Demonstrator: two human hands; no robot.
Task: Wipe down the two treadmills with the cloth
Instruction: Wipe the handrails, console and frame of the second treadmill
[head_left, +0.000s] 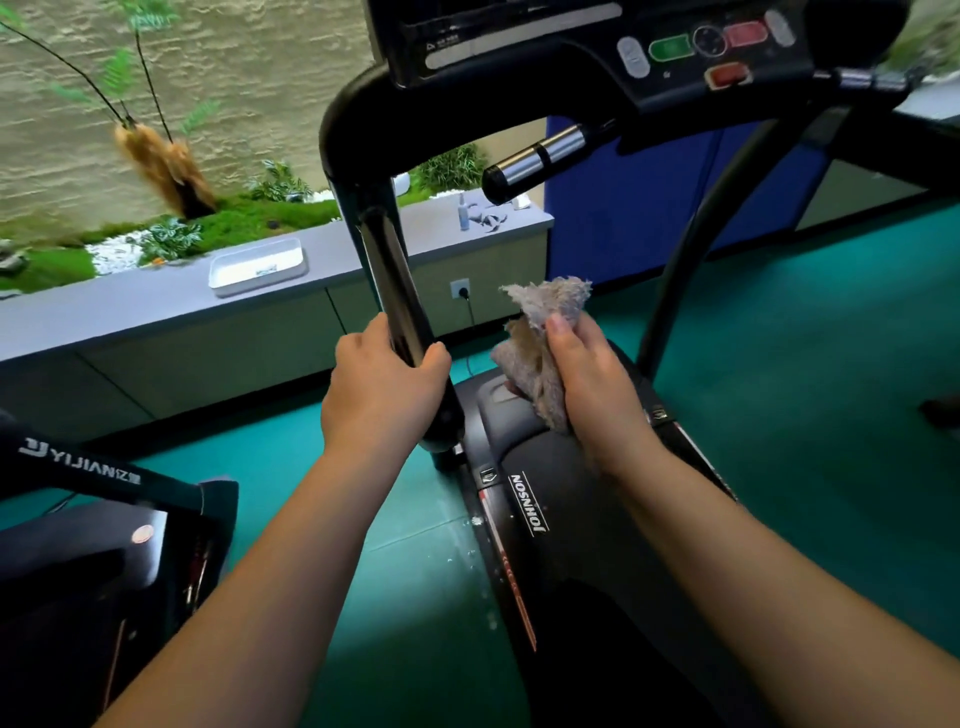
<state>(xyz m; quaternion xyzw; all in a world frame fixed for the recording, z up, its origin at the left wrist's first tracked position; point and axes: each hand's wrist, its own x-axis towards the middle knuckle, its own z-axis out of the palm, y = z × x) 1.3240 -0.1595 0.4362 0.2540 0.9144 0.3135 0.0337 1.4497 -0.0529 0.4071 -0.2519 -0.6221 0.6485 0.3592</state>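
The treadmill upright is gripped by the left hand; a crumpled cloth is clutched in the right hand.

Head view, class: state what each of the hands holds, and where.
Left hand grips the Johnson treadmill's upright post low down; right hand clutches the bunched cloth by its middle.
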